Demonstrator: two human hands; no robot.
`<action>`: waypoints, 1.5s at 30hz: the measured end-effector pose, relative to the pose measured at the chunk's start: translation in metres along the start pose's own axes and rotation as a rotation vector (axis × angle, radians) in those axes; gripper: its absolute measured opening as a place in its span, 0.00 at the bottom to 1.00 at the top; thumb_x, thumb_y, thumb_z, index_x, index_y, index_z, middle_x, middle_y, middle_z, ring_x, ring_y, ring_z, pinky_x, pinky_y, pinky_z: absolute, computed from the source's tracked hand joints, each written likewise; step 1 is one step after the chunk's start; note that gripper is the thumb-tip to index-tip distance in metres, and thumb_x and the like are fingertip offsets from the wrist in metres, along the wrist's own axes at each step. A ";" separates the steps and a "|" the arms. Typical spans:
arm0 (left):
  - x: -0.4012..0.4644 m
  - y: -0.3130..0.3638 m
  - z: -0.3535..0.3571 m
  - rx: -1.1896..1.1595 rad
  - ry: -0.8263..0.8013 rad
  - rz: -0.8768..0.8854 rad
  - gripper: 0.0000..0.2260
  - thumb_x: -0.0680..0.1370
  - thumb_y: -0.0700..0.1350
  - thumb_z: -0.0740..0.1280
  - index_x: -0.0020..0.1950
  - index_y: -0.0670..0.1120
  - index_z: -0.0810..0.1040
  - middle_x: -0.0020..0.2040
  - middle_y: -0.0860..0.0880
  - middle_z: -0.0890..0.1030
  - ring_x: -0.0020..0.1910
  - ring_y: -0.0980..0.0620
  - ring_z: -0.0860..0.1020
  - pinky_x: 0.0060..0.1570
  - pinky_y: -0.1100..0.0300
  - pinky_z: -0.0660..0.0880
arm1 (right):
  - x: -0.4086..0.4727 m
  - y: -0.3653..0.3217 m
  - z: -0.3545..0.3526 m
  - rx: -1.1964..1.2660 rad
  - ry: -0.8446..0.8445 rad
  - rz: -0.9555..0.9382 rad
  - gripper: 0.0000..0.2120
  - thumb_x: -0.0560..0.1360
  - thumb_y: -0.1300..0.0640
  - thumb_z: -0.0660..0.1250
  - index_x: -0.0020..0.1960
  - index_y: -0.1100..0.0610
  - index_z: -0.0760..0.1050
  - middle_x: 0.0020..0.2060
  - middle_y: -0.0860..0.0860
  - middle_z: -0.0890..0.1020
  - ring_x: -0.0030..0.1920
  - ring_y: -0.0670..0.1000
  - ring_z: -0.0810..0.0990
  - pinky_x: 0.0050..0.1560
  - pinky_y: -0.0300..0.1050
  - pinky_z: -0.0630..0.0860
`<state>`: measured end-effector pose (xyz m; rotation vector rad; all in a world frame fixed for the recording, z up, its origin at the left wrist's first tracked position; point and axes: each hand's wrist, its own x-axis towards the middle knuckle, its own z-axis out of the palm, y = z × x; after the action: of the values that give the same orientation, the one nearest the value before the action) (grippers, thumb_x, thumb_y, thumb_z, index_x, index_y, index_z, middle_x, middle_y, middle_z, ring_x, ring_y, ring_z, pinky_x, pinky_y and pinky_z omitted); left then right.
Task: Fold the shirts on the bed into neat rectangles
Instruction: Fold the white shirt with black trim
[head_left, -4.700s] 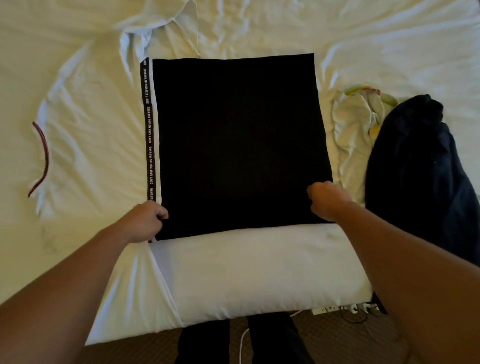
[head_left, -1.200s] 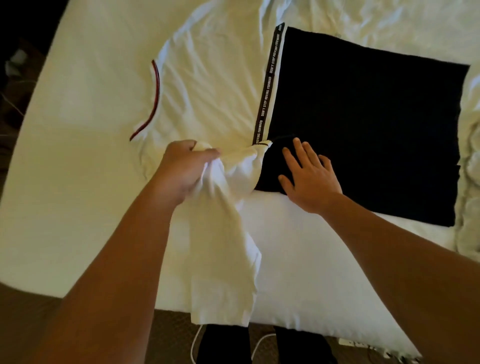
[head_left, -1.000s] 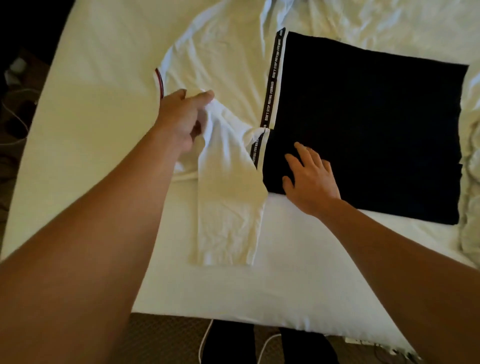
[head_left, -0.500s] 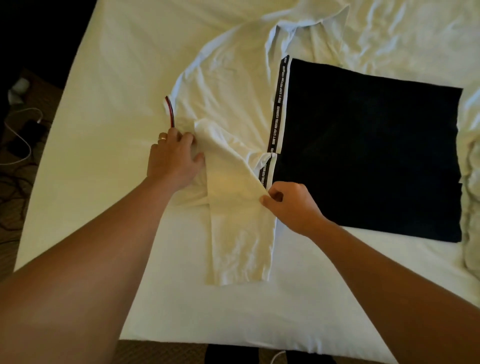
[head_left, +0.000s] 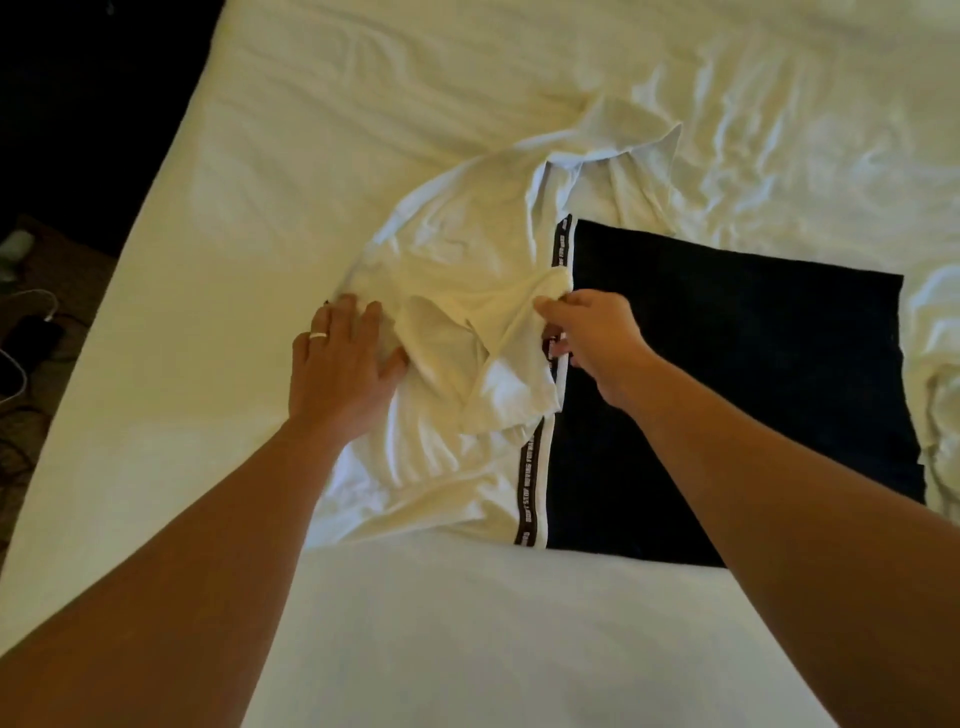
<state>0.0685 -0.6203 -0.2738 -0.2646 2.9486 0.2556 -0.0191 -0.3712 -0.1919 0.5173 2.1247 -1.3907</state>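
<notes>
While half-folded: white shirt left of black board.
Left hand: flat, pressing cloth.
Right hand: pinching sleeve fold.
Handling: light, limp; best gripped at hems.

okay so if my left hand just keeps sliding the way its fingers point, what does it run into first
Most likely the bunched white shirt itself. The left hand lies flat on the shirt's left edge, fingers pointing up the bed, so it would push into the wrinkled fabric, then bare sheet. Depth is hard to judge here.
</notes>
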 end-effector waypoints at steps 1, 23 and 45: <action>0.001 -0.001 0.004 -0.007 0.001 -0.003 0.29 0.80 0.61 0.60 0.74 0.45 0.68 0.76 0.39 0.67 0.73 0.34 0.66 0.63 0.38 0.68 | 0.008 0.003 0.004 -0.035 -0.005 0.022 0.11 0.79 0.53 0.70 0.50 0.62 0.81 0.39 0.52 0.83 0.33 0.45 0.78 0.34 0.37 0.73; -0.002 -0.008 0.027 -0.226 0.030 -0.125 0.30 0.79 0.68 0.49 0.78 0.57 0.67 0.82 0.53 0.60 0.80 0.49 0.56 0.72 0.53 0.52 | 0.129 -0.106 0.022 0.514 -0.053 0.144 0.27 0.81 0.42 0.61 0.70 0.61 0.66 0.52 0.60 0.85 0.46 0.57 0.87 0.46 0.49 0.76; -0.144 0.037 0.002 -0.303 0.023 -0.606 0.18 0.78 0.57 0.69 0.60 0.45 0.79 0.57 0.40 0.79 0.57 0.35 0.73 0.55 0.43 0.65 | -0.079 0.146 0.034 -0.911 0.108 -0.739 0.10 0.76 0.56 0.67 0.56 0.55 0.79 0.56 0.51 0.77 0.54 0.54 0.74 0.54 0.53 0.73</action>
<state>0.2011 -0.5609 -0.2441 -1.1686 2.6726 0.6029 0.1353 -0.3465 -0.2572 -0.6125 2.8539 -0.5217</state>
